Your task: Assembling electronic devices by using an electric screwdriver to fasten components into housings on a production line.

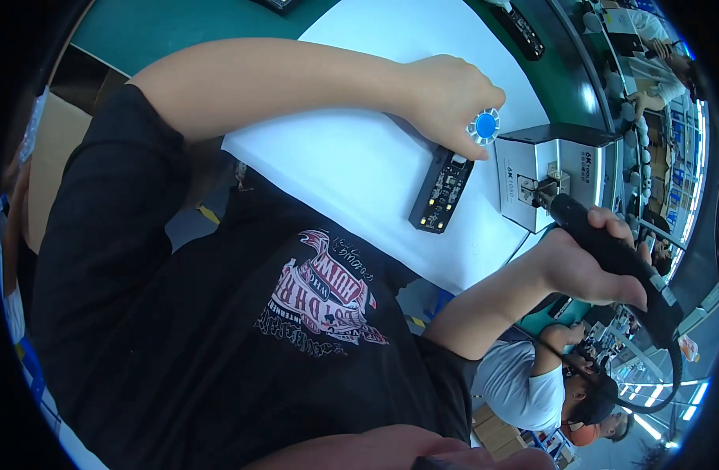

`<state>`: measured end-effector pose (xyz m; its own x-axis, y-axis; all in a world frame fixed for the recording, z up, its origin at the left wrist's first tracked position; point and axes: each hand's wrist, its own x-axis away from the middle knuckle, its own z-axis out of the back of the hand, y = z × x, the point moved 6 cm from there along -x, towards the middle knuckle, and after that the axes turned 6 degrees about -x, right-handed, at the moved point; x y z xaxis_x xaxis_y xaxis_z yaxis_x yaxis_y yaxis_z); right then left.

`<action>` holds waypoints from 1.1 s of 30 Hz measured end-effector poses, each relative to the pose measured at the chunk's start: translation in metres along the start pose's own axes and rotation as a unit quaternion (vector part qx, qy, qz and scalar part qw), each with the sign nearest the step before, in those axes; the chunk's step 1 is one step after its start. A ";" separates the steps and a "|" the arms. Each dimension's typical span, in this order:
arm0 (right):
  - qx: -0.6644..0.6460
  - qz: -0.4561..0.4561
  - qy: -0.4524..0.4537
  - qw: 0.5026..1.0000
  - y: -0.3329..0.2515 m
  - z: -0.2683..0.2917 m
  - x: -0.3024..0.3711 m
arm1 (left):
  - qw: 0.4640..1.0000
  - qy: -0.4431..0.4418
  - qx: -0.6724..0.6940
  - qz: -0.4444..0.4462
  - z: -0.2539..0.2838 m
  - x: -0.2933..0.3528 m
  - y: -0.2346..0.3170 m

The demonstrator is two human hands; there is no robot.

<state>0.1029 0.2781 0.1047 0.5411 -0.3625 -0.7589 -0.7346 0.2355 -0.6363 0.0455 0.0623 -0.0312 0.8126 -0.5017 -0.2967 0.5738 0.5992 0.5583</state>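
Left hand: curled around a round blue piece; beside it, black circuit board, best steadied flat. Right hand: gripping black electric screwdriver, best kept square.

Your green tabletop spreads across the far left. At your left stands a brown cardboard box, and a patch of grey floor with a yellow mark shows near you. To your right, crowded shelving lines the room under bright white strip lights.
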 end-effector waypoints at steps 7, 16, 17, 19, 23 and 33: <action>-0.329 -0.172 -0.154 0.916 -0.006 -0.011 0.029 | 0.999 0.033 -0.007 -0.011 -0.001 -0.005 0.000; -0.378 -0.162 -0.216 0.886 -0.006 -0.042 0.068 | 0.999 0.032 -0.007 -0.008 0.001 -0.003 -0.001; -0.372 -0.161 -0.216 0.889 -0.006 -0.043 0.068 | 1.000 0.028 -0.005 -0.007 0.001 -0.003 -0.001; -0.360 -0.160 -0.214 0.894 -0.005 -0.043 0.069 | 1.000 0.027 -0.003 -0.005 0.002 -0.004 -0.001; -0.375 -0.151 -0.228 0.886 -0.008 -0.045 0.070 | 1.000 0.021 0.000 -0.005 0.000 -0.006 0.002; -0.380 -0.163 -0.220 0.884 -0.002 -0.049 0.073 | 1.000 0.019 0.004 0.009 0.001 -0.007 0.002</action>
<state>0.1239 0.2064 0.0576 0.7586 0.1260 -0.6392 -0.4824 -0.5508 -0.6811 0.0406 0.0665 -0.0273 0.8266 -0.4658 -0.3159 0.5578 0.6035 0.5698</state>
